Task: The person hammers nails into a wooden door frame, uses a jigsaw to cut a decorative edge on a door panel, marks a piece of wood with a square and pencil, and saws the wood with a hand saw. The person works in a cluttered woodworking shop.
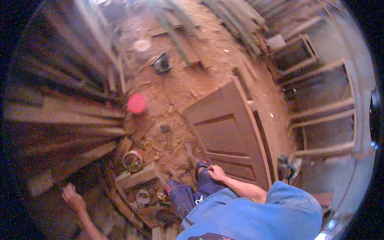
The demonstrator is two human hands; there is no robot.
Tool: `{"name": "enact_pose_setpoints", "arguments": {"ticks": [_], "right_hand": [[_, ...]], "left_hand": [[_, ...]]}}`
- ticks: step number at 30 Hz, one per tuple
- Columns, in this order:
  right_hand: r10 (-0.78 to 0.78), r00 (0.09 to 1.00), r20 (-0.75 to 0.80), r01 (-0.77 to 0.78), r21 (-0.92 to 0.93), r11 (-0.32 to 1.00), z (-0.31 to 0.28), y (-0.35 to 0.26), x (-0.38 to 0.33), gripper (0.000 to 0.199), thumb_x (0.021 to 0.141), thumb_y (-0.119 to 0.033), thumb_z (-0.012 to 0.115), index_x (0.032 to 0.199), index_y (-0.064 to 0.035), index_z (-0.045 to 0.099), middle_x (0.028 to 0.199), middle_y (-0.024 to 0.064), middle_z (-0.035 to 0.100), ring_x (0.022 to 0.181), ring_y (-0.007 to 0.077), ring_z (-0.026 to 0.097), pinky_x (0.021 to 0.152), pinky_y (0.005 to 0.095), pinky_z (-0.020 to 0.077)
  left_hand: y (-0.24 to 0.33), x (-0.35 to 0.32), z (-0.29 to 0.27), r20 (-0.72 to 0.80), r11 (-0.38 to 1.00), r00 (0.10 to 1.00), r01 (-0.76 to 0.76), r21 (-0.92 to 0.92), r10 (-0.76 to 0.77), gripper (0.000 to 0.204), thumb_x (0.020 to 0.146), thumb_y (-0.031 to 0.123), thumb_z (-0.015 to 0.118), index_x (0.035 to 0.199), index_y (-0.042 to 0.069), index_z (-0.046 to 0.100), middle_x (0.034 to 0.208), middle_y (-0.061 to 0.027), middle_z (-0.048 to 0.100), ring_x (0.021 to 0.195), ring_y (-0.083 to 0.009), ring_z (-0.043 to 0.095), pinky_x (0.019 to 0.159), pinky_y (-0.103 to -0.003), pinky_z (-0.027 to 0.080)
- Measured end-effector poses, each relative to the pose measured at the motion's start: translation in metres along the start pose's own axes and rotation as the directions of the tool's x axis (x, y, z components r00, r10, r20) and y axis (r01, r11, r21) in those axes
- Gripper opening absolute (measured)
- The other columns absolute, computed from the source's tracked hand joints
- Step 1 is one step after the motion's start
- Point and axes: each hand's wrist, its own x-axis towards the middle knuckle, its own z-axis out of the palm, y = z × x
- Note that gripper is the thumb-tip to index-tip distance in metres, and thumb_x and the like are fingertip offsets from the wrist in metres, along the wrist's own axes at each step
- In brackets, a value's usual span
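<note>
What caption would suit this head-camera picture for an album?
Standing barefoot in a sawdust-strewn workshop, right hand resting on thigh beside a brown panelled door, left hand stretched out sideways.

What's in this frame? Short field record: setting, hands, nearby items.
setting: sawdust-strewn workshop floor, timber frames stacked around
left hand: stretched out to the left, holding nothing visible
right hand: resting at the knee, next to the brown panelled door
door: lying flat on the floor
nearby: red round lid, open tin, power tool beside the door edge
</note>
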Motion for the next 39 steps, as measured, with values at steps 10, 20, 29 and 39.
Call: {"name": "enact_pose_setpoints", "arguments": {"ticks": [10, 20, 29, 39], "right_hand": [[-0.056, 0.990, -0.132, 0.114, 0.487, 0.866, -0.104, -0.155, -0.014, 0.070, 0.088, -0.027, 0.077, 0.146, -0.0106, 0.041, 0.126, 0.0140, 0.064, 0.114, 0.0261, 0.063, 0.098, 0.0399, 0.0513], [-0.476, 0.814, -0.334, 0.577, 0.365, 0.731, -0.223, -0.237, -0.002, 0.109, 0.078, -0.055, 0.082, 0.158, -0.0120, 0.021, 0.155, 0.0217, 0.032, 0.143, 0.0348, 0.036, 0.118, 0.0478, 0.0319], [-0.417, 0.788, -0.454, 0.602, 0.422, 0.678, -0.277, -0.200, 0.109, 0.051, 0.091, -0.042, 0.072, 0.131, -0.0120, 0.061, 0.137, 0.0145, 0.056, 0.133, 0.0339, 0.049, 0.114, 0.0459, 0.0372], [-0.354, 0.861, -0.366, 0.496, 0.759, 0.421, -0.344, -0.191, 0.162, 0.050, 0.091, -0.043, 0.072, 0.125, -0.0087, 0.059, 0.117, 0.0118, 0.063, 0.109, 0.0264, 0.062, 0.096, 0.0424, 0.0487]], "left_hand": [[0.122, 0.084, -0.278, -0.356, 0.704, 0.929, -0.322, -0.634, 0.104, 0.010, 0.095, 0.015, 0.058, 0.093, 0.005, 0.060, 0.087, -0.0100, 0.059, 0.084, -0.0255, 0.057, 0.082, -0.037, 0.043], [0.247, 0.199, -0.481, -0.431, 0.206, 0.869, -0.481, -0.853, 0.244, 0.019, 0.097, 0.023, 0.062, 0.090, 0.008, 0.054, 0.083, -0.0076, 0.057, 0.081, -0.0191, 0.055, 0.078, -0.032, 0.044], [0.453, 0.361, -0.533, -0.433, 0.135, 0.767, -0.550, -0.824, 0.473, 0.027, 0.098, 0.029, 0.063, 0.090, 0.007, 0.050, 0.078, -0.0076, 0.053, 0.075, -0.0188, 0.054, 0.067, -0.029, 0.045], [0.603, 0.497, -0.548, -0.402, 0.037, 0.711, -0.514, -0.857, 0.577, 0.030, 0.098, 0.032, 0.062, 0.088, 0.007, 0.051, 0.076, -0.0051, 0.048, 0.073, -0.0148, 0.048, 0.069, -0.027, 0.041]]}}
